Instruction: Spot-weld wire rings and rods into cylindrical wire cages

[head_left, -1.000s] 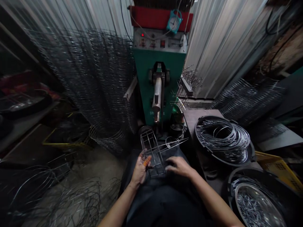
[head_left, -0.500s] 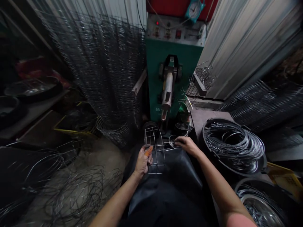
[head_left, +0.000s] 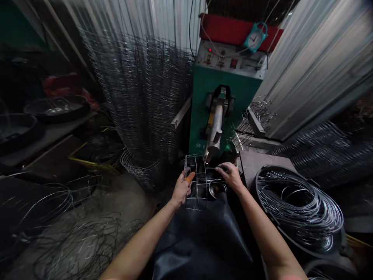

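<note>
My left hand, with an orange cover on one finger, grips the left side of a small wire grid frame. My right hand pinches thin wire pieces against the frame's right side. The frame sits just under the metal electrode arm of a green welding machine. A dark apron covers my lap below the frame.
A tall stack of wire mesh frames stands left of the machine. A black tub of coiled wire rings is at the right. Loose wire lies on the floor at left. A small teal clock hangs on the machine.
Both hands have lifted the wire frame forward off my lap to the machine's electrode. My right hand moved from the frame's lower edge to wire pieces at its right side.
</note>
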`<state>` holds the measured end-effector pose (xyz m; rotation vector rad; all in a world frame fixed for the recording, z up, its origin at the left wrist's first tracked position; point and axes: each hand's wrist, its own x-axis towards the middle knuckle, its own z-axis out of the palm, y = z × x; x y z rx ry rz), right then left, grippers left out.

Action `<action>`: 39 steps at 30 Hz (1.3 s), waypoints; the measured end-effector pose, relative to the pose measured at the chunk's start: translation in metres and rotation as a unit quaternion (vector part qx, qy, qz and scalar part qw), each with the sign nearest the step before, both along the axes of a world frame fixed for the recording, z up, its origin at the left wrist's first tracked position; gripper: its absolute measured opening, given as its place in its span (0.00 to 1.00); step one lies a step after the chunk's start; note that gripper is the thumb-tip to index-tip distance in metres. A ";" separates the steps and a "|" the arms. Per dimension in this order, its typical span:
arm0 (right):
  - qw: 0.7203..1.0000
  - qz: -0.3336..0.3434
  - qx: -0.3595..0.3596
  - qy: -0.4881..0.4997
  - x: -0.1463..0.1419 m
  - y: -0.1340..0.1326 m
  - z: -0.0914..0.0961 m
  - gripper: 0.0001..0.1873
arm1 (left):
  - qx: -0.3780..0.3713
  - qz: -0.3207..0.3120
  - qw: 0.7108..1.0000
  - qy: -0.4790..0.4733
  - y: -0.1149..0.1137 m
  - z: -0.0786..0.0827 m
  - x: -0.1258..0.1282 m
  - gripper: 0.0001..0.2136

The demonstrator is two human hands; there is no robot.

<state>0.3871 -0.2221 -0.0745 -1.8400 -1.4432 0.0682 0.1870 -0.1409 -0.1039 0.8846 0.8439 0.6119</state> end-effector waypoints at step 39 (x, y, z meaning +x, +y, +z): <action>0.998 -0.060 0.006 -0.029 0.016 -0.027 -0.023 0.17 | -0.037 0.003 0.998 -0.052 0.020 0.005 0.024 0.23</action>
